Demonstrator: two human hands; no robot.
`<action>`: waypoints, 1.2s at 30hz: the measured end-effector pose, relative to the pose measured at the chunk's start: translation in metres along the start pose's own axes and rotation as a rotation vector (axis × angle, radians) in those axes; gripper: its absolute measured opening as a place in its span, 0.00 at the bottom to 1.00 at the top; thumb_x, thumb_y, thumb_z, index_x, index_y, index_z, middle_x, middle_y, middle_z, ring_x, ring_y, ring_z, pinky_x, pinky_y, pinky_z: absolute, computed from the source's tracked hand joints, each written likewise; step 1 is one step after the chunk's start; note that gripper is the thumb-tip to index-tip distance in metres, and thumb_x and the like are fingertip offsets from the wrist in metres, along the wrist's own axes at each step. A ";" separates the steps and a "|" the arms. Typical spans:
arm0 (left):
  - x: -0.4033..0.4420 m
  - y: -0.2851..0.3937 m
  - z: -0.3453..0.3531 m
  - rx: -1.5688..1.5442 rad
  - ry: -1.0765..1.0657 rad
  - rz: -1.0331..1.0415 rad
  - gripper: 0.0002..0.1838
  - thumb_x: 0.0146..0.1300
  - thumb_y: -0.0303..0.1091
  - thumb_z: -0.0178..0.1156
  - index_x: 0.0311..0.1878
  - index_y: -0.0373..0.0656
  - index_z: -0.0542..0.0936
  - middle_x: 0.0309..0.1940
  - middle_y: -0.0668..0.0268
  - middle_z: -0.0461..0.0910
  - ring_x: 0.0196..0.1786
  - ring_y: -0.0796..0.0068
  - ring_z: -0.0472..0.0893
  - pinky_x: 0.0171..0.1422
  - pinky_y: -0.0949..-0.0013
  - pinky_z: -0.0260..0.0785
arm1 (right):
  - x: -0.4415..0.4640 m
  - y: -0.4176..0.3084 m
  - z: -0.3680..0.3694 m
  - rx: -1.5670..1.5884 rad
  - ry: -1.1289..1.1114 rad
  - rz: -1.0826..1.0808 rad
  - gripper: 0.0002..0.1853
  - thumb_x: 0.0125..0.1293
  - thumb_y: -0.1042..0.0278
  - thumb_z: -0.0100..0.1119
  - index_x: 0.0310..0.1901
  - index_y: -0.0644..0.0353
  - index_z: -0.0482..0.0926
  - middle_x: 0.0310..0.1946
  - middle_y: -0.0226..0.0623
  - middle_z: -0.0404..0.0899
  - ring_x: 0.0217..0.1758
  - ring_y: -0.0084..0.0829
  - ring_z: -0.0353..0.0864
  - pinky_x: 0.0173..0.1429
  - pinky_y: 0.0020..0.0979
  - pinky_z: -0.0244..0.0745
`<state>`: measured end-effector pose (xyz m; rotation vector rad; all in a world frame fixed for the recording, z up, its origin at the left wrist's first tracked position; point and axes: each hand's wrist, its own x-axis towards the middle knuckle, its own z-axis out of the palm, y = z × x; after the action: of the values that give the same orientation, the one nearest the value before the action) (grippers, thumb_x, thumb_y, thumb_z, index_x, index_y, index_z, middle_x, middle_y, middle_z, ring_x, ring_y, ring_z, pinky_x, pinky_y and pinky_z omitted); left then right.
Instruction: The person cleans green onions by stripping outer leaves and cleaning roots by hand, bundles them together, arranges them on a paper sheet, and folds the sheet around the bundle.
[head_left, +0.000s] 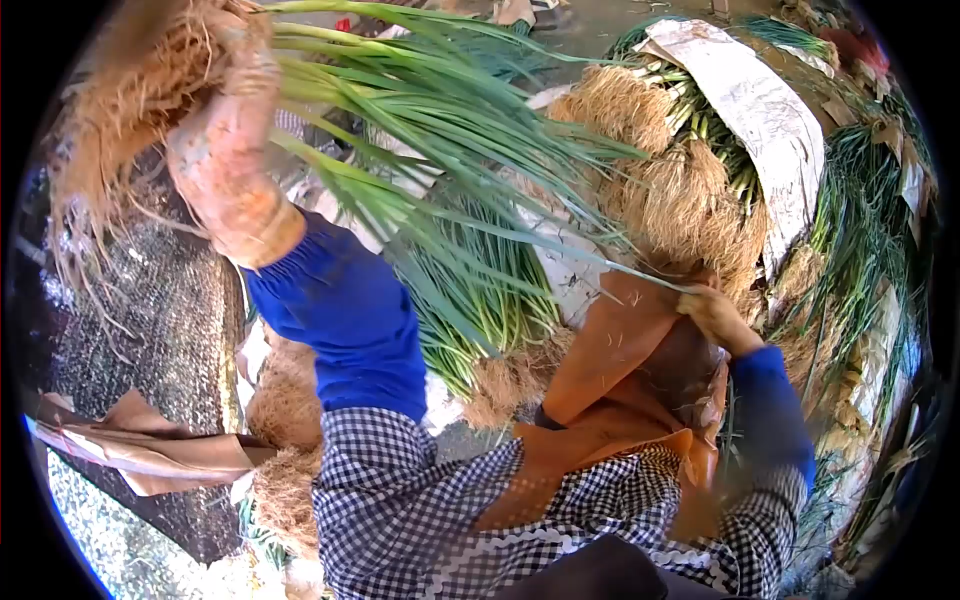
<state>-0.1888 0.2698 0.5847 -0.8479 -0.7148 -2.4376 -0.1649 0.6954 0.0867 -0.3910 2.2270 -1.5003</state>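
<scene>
— What sits closest to the lens?

— A dark rounded shape [585,575] at the bottom edge, too cropped to identify, and beyond it a black-and-white gingham smock [400,500] with wavy trim.

— And the left hand [235,120]?

— Raised at the upper left, closed around a bunch of spring onions [400,105]. Their tangled tan roots [125,110] hang to the left of it, and the long green leaves fan out rightward above the floor.

— The right hand [722,318]?

— Lower down, fingers bent, at the tip of one long leaf, by the edge of an orange-brown apron [620,350]. Whether it pinches that leaf cannot be told.

— What is the ground like?

— Crowded. A dark woven mat [130,320] with a pale border covers the left side, with a folded brown sheet [200,455], paper or cloth, near its lower part. Grey floor [590,35] shows along the top.

— And the rest of the place?

— More spring onions. One bundle [490,290] lies mid-floor, its roots near the apron. At the upper right, a creased white sheet [775,130] drapes over a rooty heap [690,190]. Green leaves [865,225] crowd the right side, and root clumps [285,400] sit beside the blue sleeve [350,310].
</scene>
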 end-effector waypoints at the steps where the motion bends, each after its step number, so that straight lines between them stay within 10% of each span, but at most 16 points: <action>1: 0.008 0.011 -0.016 0.065 -0.002 -0.002 0.23 0.65 0.42 0.46 0.58 0.36 0.66 0.41 0.59 0.76 0.45 0.69 0.76 0.50 0.61 0.72 | -0.039 -0.035 -0.013 -0.360 0.108 0.145 0.08 0.62 0.70 0.47 0.35 0.59 0.78 0.37 0.35 0.77 0.45 0.33 0.74 0.49 0.30 0.70; 9: -0.039 0.034 -0.182 0.406 0.165 -0.192 0.20 0.63 0.38 0.48 0.55 0.37 0.69 0.44 0.59 0.76 0.44 0.69 0.76 0.49 0.67 0.71 | -0.277 0.130 -0.074 -1.361 0.398 0.686 0.17 0.60 0.68 0.47 0.52 0.59 0.71 0.49 0.43 0.72 0.52 0.40 0.71 0.58 0.42 0.64; 15: -0.174 -0.007 -0.329 0.611 0.370 -0.553 0.18 0.61 0.36 0.50 0.53 0.39 0.72 0.47 0.59 0.75 0.44 0.70 0.75 0.48 0.71 0.69 | -0.397 0.155 -0.048 -1.035 0.308 1.043 0.18 0.62 0.63 0.43 0.53 0.58 0.70 0.52 0.42 0.70 0.55 0.39 0.68 0.60 0.42 0.60; 19: -0.302 -0.054 -0.371 0.891 0.373 -1.093 0.29 0.46 0.41 0.57 0.56 0.48 0.73 0.64 0.57 0.62 0.69 0.56 0.54 0.72 0.54 0.40 | -0.417 0.142 -0.020 -0.884 0.249 1.086 0.20 0.63 0.60 0.40 0.54 0.58 0.70 0.54 0.41 0.68 0.57 0.38 0.66 0.62 0.42 0.57; 20: -0.351 -0.060 -0.408 0.888 0.623 -1.181 0.29 0.48 0.40 0.60 0.56 0.39 0.73 0.51 0.59 0.75 0.58 0.66 0.67 0.63 0.64 0.59 | -0.418 0.138 -0.013 -0.851 0.233 1.094 0.20 0.64 0.59 0.40 0.54 0.58 0.70 0.54 0.41 0.68 0.57 0.38 0.66 0.62 0.42 0.57; 23: -0.480 -0.073 -0.498 0.693 0.920 -1.344 0.24 0.50 0.36 0.62 0.52 0.42 0.73 0.33 0.67 0.77 0.42 0.70 0.73 0.49 0.65 0.64 | -0.424 0.129 0.011 -0.757 0.180 1.101 0.21 0.64 0.56 0.38 0.54 0.58 0.69 0.55 0.40 0.67 0.58 0.38 0.64 0.63 0.42 0.55; 26: -0.427 -0.064 -0.411 0.734 0.964 -1.413 0.11 0.51 0.35 0.62 0.39 0.45 0.77 0.30 0.70 0.77 0.36 0.70 0.74 0.45 0.58 0.65 | -0.437 0.128 0.034 -0.658 0.133 1.097 0.23 0.65 0.54 0.36 0.55 0.57 0.69 0.57 0.40 0.66 0.60 0.37 0.63 0.64 0.42 0.53; 32: -0.430 -0.023 -0.421 0.721 0.807 -1.467 0.14 0.56 0.34 0.60 0.46 0.42 0.75 0.43 0.67 0.77 0.48 0.70 0.73 0.52 0.59 0.66 | -0.482 0.170 0.050 -0.523 0.097 0.994 0.25 0.67 0.49 0.32 0.56 0.57 0.68 0.60 0.39 0.63 0.63 0.36 0.60 0.67 0.42 0.49; 33: -0.436 -0.016 -0.426 0.686 0.795 -1.328 0.17 0.55 0.36 0.62 0.46 0.38 0.75 0.42 0.66 0.78 0.45 0.71 0.75 0.48 0.66 0.69 | -0.480 0.169 0.056 -0.322 0.246 0.454 0.26 0.67 0.48 0.31 0.56 0.57 0.68 0.60 0.39 0.63 0.63 0.36 0.59 0.67 0.42 0.48; 34: -0.440 -0.002 -0.434 0.657 0.820 -1.349 0.18 0.54 0.35 0.62 0.47 0.39 0.75 0.41 0.64 0.78 0.42 0.71 0.76 0.46 0.67 0.69 | -0.483 0.162 0.045 -0.616 -0.006 1.034 0.26 0.66 0.48 0.33 0.57 0.57 0.67 0.60 0.40 0.63 0.63 0.36 0.60 0.67 0.41 0.50; 35: -0.429 0.006 -0.425 0.627 0.843 -1.367 0.18 0.53 0.35 0.62 0.47 0.40 0.75 0.40 0.63 0.78 0.39 0.70 0.77 0.44 0.67 0.69 | -0.459 0.130 0.046 -0.726 -0.128 1.129 0.27 0.65 0.48 0.36 0.57 0.58 0.67 0.60 0.41 0.64 0.63 0.37 0.61 0.66 0.40 0.51; 36: -0.419 -0.001 -0.417 1.261 0.746 -1.323 0.18 0.53 0.34 0.62 0.48 0.40 0.75 0.40 0.61 0.78 0.40 0.69 0.77 0.44 0.66 0.70 | -0.414 0.070 0.056 -0.851 -0.278 1.189 0.27 0.63 0.48 0.38 0.57 0.58 0.66 0.60 0.41 0.64 0.63 0.37 0.61 0.66 0.39 0.53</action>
<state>-0.0718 0.1230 0.0236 1.2872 -2.4411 -1.9645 0.2227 0.8651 0.0812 0.4358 2.0564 0.1111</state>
